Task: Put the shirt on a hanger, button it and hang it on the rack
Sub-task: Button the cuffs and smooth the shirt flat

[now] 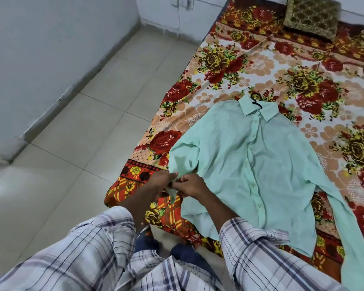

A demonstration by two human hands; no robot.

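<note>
A mint-green shirt lies flat on a floral bedspread, front up, with its placket closed down the middle. A black hanger hook sticks out of the collar; the hanger's body is hidden inside the shirt. The shirt's left sleeve is folded back toward me. My left hand and my right hand meet at that sleeve's cuff, both pinching the fabric. The other sleeve runs down the right side to the frame's edge.
A gold patterned cushion lies at the head of the bed. Tiled floor spreads to the left, bounded by a pale wall. My plaid sleeves and blue trousers fill the bottom of the view. No rack is in view.
</note>
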